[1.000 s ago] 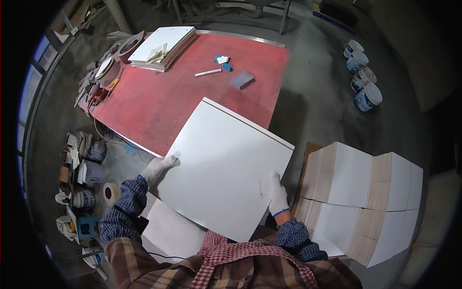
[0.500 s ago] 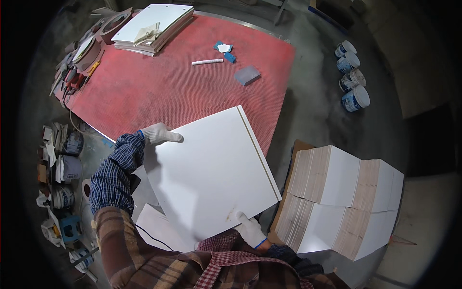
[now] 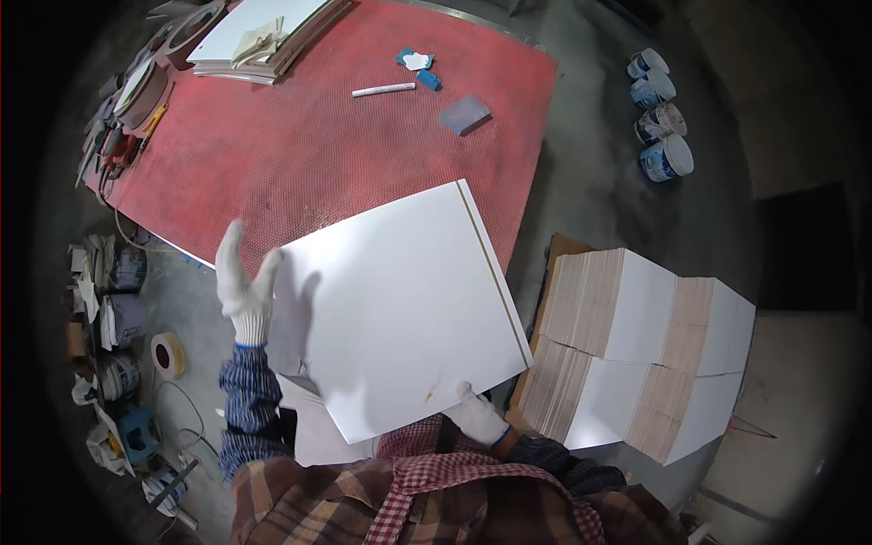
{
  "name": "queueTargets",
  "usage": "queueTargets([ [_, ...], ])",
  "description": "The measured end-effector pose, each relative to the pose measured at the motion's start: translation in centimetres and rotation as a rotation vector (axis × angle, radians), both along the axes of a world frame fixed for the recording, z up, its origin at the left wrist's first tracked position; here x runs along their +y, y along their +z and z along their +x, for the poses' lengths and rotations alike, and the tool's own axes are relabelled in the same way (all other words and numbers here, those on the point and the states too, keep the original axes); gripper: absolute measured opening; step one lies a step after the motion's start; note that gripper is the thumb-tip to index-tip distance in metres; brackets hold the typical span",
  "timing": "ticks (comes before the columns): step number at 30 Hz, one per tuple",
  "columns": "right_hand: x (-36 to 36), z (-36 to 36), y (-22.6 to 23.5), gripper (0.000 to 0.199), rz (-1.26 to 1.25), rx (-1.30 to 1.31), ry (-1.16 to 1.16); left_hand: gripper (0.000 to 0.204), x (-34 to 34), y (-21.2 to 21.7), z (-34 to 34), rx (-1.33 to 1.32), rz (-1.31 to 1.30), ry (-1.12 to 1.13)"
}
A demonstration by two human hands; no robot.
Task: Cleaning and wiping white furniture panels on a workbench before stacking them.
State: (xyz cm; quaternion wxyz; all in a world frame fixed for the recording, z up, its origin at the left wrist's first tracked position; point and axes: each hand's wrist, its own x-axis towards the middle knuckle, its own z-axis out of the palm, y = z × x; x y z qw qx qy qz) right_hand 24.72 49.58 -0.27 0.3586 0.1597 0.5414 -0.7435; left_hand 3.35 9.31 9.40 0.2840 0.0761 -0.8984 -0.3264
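Observation:
A white panel (image 3: 400, 309) with a thin brownish stripe along its right side is tilted in front of me, its far part over the near edge of the red table mat (image 3: 363, 154). My right hand (image 3: 477, 413), in a white knit glove, grips the panel's near edge, thumb on top and the other fingers hidden underneath. A small brownish mark shows near that thumb. My left hand (image 3: 243, 282), gloved the same way, is raised beside the panel's left corner, thumb and fingers spread and nothing in them. Its thumb is close to the panel; whether it touches, I cannot tell.
On the mat are a white stick (image 3: 383, 89), a blue block (image 3: 429, 80), a grey block (image 3: 465, 115) and stacked panels (image 3: 263, 36) with a glove-like cloth. Piled panels (image 3: 645, 309) stand at right, buckets (image 3: 668, 159) beyond. A tape roll (image 3: 168, 355) lies left.
My left hand has let go of the panel's left corner and spread its fingers, moving left. The right hand keeps its hold. The whole view has shifted slightly.

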Motion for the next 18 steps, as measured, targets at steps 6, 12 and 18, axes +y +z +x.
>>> queueTargets([
  [6,7.9,-6.8,3.7,0.046,-0.067,-0.006,-0.438,0.081,-0.1,-8.4,17.8,-0.875,1.138,0.063],
  [12,11.1,-13.4,2.3,0.068,0.571,0.254,0.215,0.080,3.3,-9.9,17.4,-0.842,1.429,0.044],
  [18,10.1,-13.6,2.2,0.083,0.378,0.069,0.261,0.070,3.7,-7.2,16.8,-0.694,1.399,0.042],
])
